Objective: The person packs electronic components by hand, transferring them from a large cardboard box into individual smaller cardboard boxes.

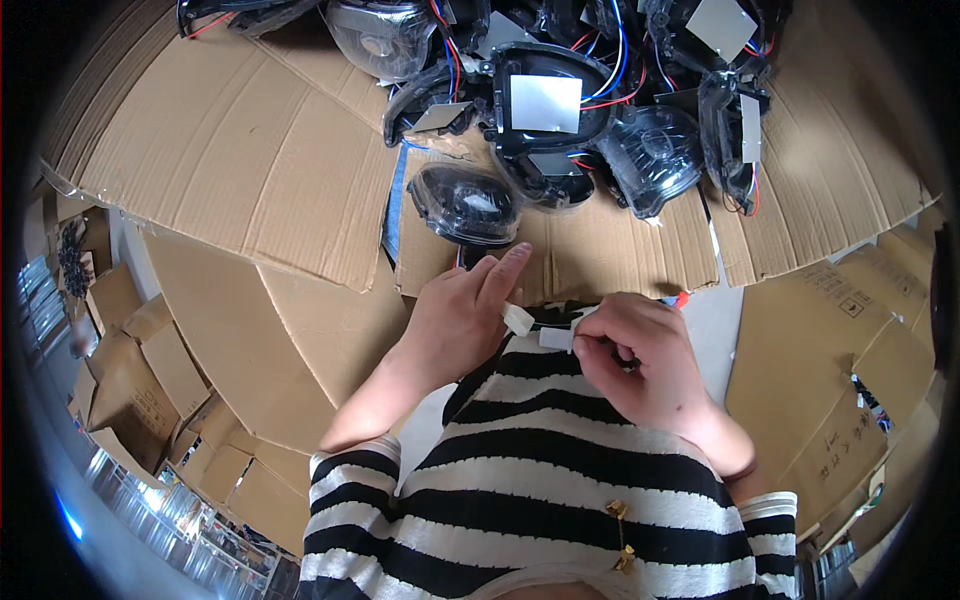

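My left hand (455,318) is in front of my chest at the cardboard's near edge, its index finger stretched toward a round clear-lensed lamp (465,204). Against its thumb side sits a small cream block (518,320) that looks like a wire connector. The other left fingers curl under, partly hidden. Just to the right, my right hand (645,362) pinches a small white block (556,338) between thumb and fingers. A thin dark line, perhaps a wire, runs between the two blocks. A red tip (682,299) shows behind the right hand.
Several black lamp housings with clear lenses and loose wires crowd the far side, among them one with a pale square panel (545,103). They lie on cardboard flaps (230,160). Open cartons (130,405) stand at left, and a large carton (820,380) stands at right.
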The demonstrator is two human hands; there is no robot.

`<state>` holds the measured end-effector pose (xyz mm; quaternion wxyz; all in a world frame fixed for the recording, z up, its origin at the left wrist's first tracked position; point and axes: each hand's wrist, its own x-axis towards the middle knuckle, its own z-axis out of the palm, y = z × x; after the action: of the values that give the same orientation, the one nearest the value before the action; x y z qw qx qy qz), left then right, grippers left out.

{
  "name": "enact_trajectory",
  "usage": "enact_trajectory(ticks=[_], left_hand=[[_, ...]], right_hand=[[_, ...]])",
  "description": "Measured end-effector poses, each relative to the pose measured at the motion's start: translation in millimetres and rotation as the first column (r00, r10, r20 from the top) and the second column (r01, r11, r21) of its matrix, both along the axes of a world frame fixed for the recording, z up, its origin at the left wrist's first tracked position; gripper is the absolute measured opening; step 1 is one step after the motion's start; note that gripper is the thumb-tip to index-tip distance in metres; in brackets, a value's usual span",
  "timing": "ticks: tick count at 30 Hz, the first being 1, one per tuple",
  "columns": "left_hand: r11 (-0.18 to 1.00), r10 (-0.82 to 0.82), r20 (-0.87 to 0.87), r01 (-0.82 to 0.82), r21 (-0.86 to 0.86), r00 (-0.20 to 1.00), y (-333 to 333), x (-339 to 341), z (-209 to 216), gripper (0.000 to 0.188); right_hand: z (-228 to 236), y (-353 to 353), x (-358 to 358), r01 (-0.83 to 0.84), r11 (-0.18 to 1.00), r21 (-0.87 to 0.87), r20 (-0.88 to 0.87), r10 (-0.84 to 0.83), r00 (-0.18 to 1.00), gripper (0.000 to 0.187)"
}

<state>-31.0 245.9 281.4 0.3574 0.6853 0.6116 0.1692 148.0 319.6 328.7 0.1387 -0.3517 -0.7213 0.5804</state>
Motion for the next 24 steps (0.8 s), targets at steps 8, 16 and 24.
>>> enact_trajectory(ticks=[8, 16, 24], left_hand=[[0.981, 0.072, -0.107, -0.051, 0.187, 0.992, -1, 8, -8, 0.056], [0.997, 0.064, 0.102, -0.067, 0.032, 0.993, 1, 14, -4, 0.053], [0.982, 0.146, 0.578, -0.047, -0.182, 0.803, 2, -3, 14, 0.023]], right_hand=[[-8, 0, -3, 0.015, 0.994, 0.108, 0.077, -0.023, 0.997, 0.009], [-13, 0, -2, 0.034, 0.957, 0.287, 0.118, -0.070, 0.991, 0.011], [26, 23, 41, 0.005, 1.000, -0.020, -0.078, -0.006, 0.997, 0.009]])
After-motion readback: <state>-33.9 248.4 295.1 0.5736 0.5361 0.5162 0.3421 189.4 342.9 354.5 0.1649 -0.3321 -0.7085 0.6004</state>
